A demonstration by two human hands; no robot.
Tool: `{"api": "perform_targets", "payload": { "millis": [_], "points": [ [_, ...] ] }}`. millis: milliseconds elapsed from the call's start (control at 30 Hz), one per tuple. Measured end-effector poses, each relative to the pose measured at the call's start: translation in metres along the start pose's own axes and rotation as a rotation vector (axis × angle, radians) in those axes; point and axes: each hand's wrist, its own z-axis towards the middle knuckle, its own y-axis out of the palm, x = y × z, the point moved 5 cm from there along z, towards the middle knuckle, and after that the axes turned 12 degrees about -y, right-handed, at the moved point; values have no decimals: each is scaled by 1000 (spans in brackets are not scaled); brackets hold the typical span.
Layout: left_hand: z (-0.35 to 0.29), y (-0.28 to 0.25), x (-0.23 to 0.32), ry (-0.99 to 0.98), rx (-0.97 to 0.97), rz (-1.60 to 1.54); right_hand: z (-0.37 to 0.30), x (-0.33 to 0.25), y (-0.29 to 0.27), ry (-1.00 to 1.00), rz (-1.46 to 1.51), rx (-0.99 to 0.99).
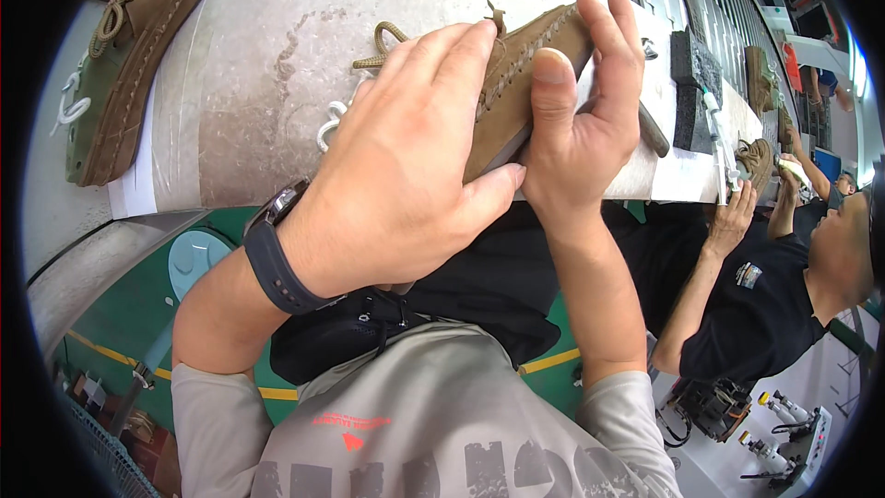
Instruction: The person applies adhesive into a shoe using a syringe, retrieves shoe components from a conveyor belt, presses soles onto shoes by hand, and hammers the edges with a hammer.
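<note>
A brown stitched moccasin-style shoe (521, 69) lies tilted on the worn pale work surface (277, 28), between my two hands. My left hand (406, 143) lies over its upper and side with the fingers together, the thumb reaching along the near lower edge. My right hand (595, 101) cups the toe end, thumb on the near side and fingers beyond it. A tan lace loop (383, 46) and a white cord loop (330, 122) stick out past my left hand. My hands cover much of the shoe.
Another brown shoe (138, 65) with tan lace and white cord stands at the far left. To the right are dark blocks (693, 83) and a conveyor of slats (714, 14). A co-worker in black (765, 304) at the right handles a shoe (756, 164). A light-blue stool (195, 258) stands below left.
</note>
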Motion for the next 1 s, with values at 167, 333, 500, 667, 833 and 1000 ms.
{"api": "perform_targets", "payload": {
  "millis": [167, 333, 500, 667, 833, 1000],
  "points": [
    [1, 3, -1, 20, 10, 9, 14, -11, -4, -169, -266, -154],
    [3, 3, -5, 33, -4, -3, 29, 11, -17, -41, 130, -329],
    [3, 3, -2, 33, 1, 17, 41, 20, -29, -69, 123, -598],
    [3, 2, 0, 32, -11, 8, 51, 22, -31, -70, 130, -574],
    [7, 0, 0, 10, -22, -24, 60, 43, -18, 154, 411, -697],
    [-2, -9, 3, -23, -28, -55, 60, 68, -14, 239, 538, -732]
  ]
}}
